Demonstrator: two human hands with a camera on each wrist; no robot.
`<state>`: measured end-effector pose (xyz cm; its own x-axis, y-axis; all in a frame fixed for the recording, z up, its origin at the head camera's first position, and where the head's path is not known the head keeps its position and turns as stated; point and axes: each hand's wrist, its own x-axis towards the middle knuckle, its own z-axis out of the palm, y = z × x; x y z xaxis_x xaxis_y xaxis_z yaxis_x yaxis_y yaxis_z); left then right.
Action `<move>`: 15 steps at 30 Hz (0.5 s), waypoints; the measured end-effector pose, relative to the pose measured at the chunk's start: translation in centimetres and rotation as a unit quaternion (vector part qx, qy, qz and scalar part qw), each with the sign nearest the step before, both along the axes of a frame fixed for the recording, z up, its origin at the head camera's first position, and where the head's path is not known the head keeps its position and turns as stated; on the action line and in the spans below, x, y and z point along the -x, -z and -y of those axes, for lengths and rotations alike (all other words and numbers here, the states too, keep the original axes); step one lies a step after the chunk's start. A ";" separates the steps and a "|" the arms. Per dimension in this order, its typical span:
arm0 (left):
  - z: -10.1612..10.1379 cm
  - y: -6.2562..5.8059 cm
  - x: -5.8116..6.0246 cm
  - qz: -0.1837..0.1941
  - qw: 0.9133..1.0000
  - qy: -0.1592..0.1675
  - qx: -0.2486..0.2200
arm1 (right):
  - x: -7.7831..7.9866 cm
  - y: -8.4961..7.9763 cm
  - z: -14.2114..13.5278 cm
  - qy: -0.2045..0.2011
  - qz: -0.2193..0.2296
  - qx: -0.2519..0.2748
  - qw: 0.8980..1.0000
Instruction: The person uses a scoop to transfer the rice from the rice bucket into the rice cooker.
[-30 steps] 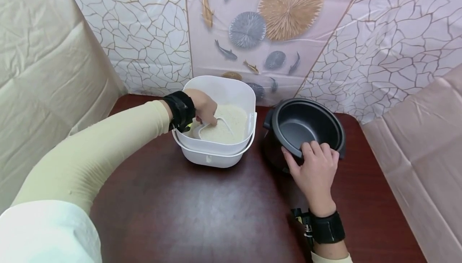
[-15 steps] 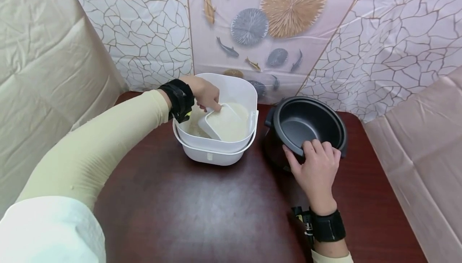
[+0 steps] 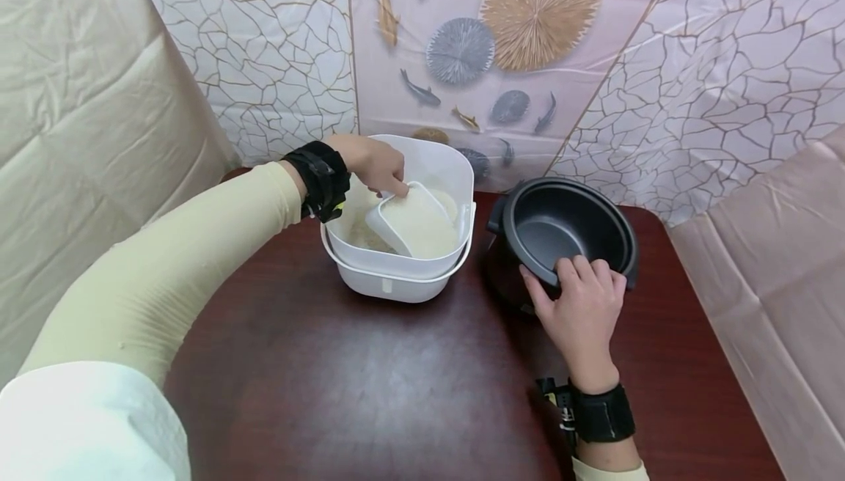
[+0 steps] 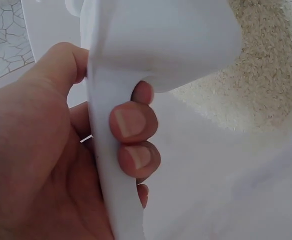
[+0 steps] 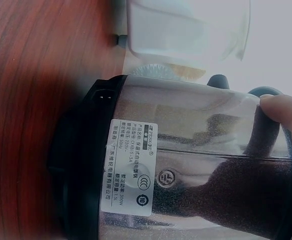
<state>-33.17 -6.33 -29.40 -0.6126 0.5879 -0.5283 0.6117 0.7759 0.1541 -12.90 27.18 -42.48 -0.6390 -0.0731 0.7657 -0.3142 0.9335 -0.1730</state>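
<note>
In the head view my left hand reaches into a white plastic bucket and grips a white scoop heaped with rice. The left wrist view shows fingers curled round the scoop's handle, with loose rice grains in the bucket beyond. My right hand holds the near rim of a rice cooker, thumb on one side and fingers over the edge. The cooker's dark inside holds nothing. Its silver side carries a printed label in the right wrist view.
Bucket and cooker stand side by side at the back of a dark red wooden table. A patterned cloth hangs right behind them, and beige cloth walls enclose both sides. The bucket's carrying handle hangs lowered round its front.
My left hand has raised the scoop out of the rice and tipped it level, so its full load now shows. The right hand keeps its hold on the cooker's rim.
</note>
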 end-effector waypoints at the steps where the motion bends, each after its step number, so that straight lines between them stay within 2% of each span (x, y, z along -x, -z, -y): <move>1: 0.1 -0.1 0.0 -0.001 1.000 0.002 -0.005 | 0.0 0.0 0.0 0.000 -0.001 -0.001 1.000; 9: 1.2 -0.7 -0.3 0.000 0.999 0.007 -0.036 | 0.0 -0.1 0.0 -0.001 -0.010 -0.005 1.000; 15: 1.8 -0.8 -0.6 0.007 0.999 0.003 -0.033 | 0.0 -0.1 0.0 -0.002 -0.009 -0.005 1.000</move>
